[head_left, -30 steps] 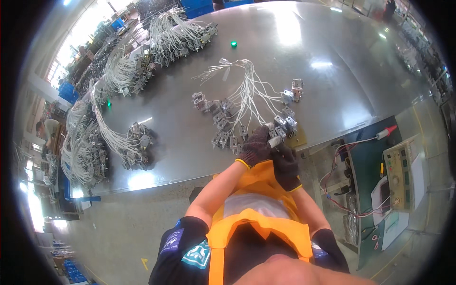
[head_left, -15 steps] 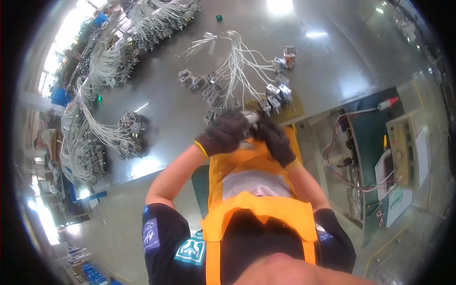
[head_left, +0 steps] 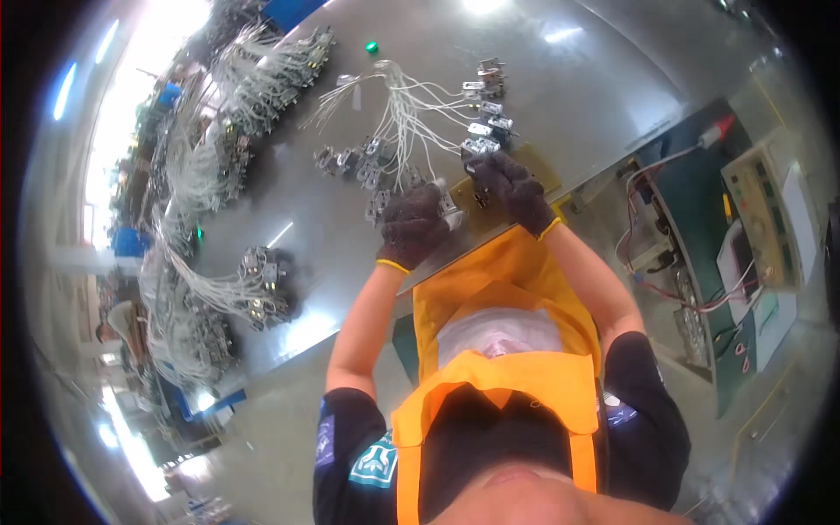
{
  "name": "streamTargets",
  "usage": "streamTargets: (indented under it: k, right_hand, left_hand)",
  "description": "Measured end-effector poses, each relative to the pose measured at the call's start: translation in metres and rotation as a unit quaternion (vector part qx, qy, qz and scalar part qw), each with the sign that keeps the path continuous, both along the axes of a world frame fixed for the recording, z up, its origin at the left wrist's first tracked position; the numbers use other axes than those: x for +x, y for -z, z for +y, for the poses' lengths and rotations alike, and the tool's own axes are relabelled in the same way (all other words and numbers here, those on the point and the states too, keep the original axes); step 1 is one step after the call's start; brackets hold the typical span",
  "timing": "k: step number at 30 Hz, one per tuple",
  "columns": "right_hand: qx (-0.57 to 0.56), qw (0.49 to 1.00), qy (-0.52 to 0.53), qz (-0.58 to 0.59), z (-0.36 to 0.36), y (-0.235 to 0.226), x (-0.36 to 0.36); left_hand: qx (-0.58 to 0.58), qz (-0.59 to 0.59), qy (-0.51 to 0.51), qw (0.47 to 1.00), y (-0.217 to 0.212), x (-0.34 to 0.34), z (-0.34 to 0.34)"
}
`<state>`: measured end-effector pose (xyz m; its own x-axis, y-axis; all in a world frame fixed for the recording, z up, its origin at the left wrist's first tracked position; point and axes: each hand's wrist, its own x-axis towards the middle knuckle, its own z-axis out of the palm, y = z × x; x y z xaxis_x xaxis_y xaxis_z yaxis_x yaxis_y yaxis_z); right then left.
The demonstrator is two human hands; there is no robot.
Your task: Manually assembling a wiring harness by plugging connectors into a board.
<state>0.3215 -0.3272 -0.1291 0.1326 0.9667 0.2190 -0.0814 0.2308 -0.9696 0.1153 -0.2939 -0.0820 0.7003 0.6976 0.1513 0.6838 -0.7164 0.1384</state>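
Observation:
My left hand [head_left: 411, 226], in a dark glove with a yellow cuff, is closed at the near end of a bundle of white wires [head_left: 404, 114] on the metal table. A small silvery metal block [head_left: 451, 213] sticks out beside its fingers, in its grip. My right hand [head_left: 516, 194], gloved alike, has its fingers drawn together over a yellowish-brown plate [head_left: 535, 163]. Its fingertips reach the lowest metal blocks [head_left: 479, 145] of the right-hand group; what they hold, if anything, is hidden. More metal blocks [head_left: 372, 162] hang on the bundle's left wires.
Heaps of similar wired blocks [head_left: 206, 166] line the table's left side, with one group [head_left: 267, 284] nearer me. A green round object [head_left: 372, 47] lies at the far side. To the right stand an instrument box [head_left: 764, 219] and a red-tipped lead [head_left: 717, 131].
My hands were together at the table's near edge. Now they are apart, the right one moved forward to the right-hand blocks. The whole view has shifted and turned slightly.

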Motion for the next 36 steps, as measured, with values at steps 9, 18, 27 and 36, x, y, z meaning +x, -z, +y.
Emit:
streamTargets:
  k: [9, 18, 27, 36]
  right_hand:
    - [-0.067, 0.959, 0.048, 0.273, 0.006, 0.009, 0.035]
    - [-0.191, 0.948, 0.072, 0.246, -0.056, -0.003, 0.03]
    - [-0.193, 0.961, 0.061, 0.186, -0.088, 0.008, 0.022]
    - [-0.191, 0.979, 0.022, 0.072, -0.097, 0.002, -0.001]
  left_hand:
    - [-0.295, -0.439, -0.097, 0.843, 0.04, 0.047, -0.017]
    - [-0.167, -0.305, -0.111, 0.931, 0.046, 0.064, -0.028]
    - [-0.118, -0.336, -0.102, 0.929, 0.068, 0.062, -0.023]
    - [-0.15, -0.257, -0.027, 0.954, 0.03, 0.06, -0.02]
